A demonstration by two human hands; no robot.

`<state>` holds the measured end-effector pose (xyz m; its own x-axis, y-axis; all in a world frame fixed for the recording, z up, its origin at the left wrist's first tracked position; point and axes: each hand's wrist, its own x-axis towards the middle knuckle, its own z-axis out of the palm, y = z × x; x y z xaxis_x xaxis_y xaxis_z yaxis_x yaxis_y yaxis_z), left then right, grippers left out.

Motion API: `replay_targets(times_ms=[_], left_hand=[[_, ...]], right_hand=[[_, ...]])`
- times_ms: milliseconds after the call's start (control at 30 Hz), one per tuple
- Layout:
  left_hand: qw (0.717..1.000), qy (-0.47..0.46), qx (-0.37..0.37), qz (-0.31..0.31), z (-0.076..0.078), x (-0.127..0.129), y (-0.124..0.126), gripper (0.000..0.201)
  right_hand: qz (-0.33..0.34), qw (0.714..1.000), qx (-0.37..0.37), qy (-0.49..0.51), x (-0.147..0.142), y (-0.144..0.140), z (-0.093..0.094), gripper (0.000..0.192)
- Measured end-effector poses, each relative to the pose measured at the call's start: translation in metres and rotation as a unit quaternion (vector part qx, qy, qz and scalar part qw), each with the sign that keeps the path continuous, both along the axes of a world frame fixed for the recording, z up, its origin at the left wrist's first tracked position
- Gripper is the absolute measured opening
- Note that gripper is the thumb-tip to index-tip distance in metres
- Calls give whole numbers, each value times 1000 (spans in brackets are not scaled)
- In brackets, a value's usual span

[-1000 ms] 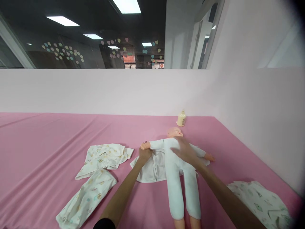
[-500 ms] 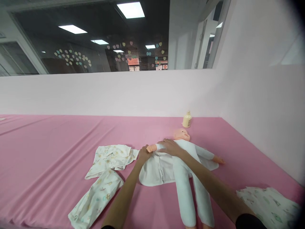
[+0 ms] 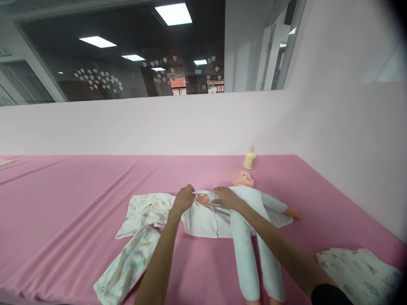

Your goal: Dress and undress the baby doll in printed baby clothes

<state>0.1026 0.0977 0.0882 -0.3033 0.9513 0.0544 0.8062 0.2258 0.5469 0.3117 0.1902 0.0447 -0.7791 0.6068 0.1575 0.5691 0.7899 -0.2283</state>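
The doll (image 3: 243, 237), white-clad with pinkish head, hands and feet, lay over a plain white garment (image 3: 203, 222) on pink sheeting (image 3: 79, 203). The left hand (image 3: 184, 199) pinched the garment's edge; the right hand (image 3: 226, 197) covered the doll's arm, its grip unclear.

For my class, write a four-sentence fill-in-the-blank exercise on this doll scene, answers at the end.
The sheet beneath everything is coloured ____.
The left hand pinches the ____-coloured shirt.
The right hand lies on the doll's outstretched ____.
The bottle stands nearest the doll's ____.

Missing words: pink; white; arm; head.
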Motion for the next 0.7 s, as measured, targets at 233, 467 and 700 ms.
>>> replay_targets(times_ms=[233,467,700], left_hand=[[997,16,54,-49,21,43,-2,22],[936,-281,116,-175,0,93,14,19],[955,-229,57,-178,-11,105,-10,41]], right_hand=[[-51,998,22,-18,-17,-13,-7,39],[-119,992,17,-27,-10,-3,0,36],[-178,983,29,-35,8,12,21,21]])
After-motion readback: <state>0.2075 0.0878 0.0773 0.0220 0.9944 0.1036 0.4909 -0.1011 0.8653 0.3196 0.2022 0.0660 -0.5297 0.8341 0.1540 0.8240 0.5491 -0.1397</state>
